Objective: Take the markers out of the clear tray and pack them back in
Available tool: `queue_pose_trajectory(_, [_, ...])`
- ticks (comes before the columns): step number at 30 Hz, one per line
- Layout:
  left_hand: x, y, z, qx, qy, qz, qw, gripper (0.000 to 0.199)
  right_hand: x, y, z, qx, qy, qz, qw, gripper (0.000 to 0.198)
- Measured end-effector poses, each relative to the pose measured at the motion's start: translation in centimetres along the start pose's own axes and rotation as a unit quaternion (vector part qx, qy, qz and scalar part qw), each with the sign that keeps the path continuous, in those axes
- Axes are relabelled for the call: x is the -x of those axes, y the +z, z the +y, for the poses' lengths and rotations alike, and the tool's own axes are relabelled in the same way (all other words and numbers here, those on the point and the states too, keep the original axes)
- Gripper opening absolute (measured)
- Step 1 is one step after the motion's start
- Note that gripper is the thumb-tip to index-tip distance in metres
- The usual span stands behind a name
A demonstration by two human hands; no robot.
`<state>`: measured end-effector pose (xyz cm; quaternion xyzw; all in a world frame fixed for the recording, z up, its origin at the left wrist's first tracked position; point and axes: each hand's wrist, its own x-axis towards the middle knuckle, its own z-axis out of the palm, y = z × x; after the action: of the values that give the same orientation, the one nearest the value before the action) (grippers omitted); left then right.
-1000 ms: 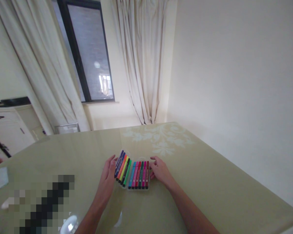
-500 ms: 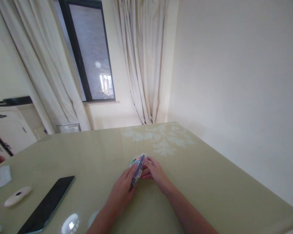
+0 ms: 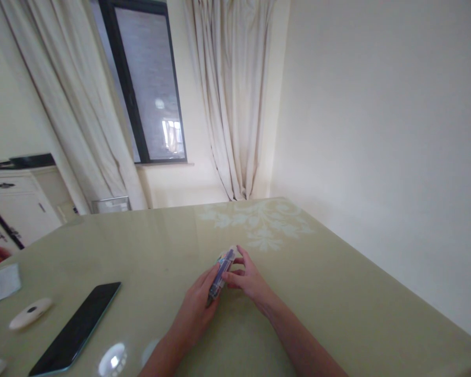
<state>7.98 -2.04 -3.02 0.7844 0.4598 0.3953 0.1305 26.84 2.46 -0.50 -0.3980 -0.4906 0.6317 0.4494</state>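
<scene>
A small clear plastic case (image 3: 223, 272) with purple and multicoloured contents is held tilted over the middle of the table; I cannot make out what is inside. My left hand (image 3: 198, 301) is closed round its near left side, thumb along the top. On the right side, my right hand (image 3: 249, 280) has its thumb against the case's edge and its index finger at the far end. The other right fingers are curled beside the case, partly hidden.
On the green table (image 3: 317, 293) at left lie a black-screened tablet (image 3: 76, 327), a white oval object (image 3: 30, 313) and a paper (image 3: 2, 284). A wall (image 3: 377, 157) runs along the right side. Curtains (image 3: 239, 104) hang beyond the far edge.
The case has turned slightly, showing more of its purple side. My right thumb has moved onto its near edge and my index finger has stretched to the far end.
</scene>
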Motion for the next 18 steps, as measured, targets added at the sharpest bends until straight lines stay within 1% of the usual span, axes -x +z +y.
queue_pose_trajectory(4, [-0.2, -0.2, 0.2, 0.006, -0.007, -0.006, 1.0, 0.068, 0.1, 0.3, 0.4, -0.015, -0.013, -0.008, 1.0, 0.118])
queue_pose_trajectory(8, [-0.3, -0.4, 0.6, 0.015, -0.015, -0.005, 1.0, 0.064, 0.2, 0.4, 0.7, -0.022, -0.019, -0.014, 0.999, 0.117])
queue_pose_trajectory(10, [-0.4, -0.6, 0.8, 0.022, -0.017, -0.003, 1.0, 0.064, 0.2, 0.4, 0.7, -0.013, -0.01, -0.021, 1.0, 0.117])
queue_pose_trajectory(14, [-0.7, -0.8, 1.2, 0.03, -0.023, -0.002, 0.999, 0.062, 0.1, 0.6, 0.4, -0.016, 0.034, -0.031, 0.999, 0.12])
queue_pose_trajectory(16, [-0.8, -0.8, 1.3, 0.034, -0.019, 0.001, 0.999, 0.06, 0.0, 0.8, 0.4, -0.028, 0.049, -0.031, 0.998, 0.117])
queue_pose_trajectory(18, [-1.0, -0.8, 1.4, 0.04, -0.015, 0.007, 0.999, 0.057, 0.0, 1.0, 0.4, -0.033, 0.049, -0.039, 0.998, 0.11])
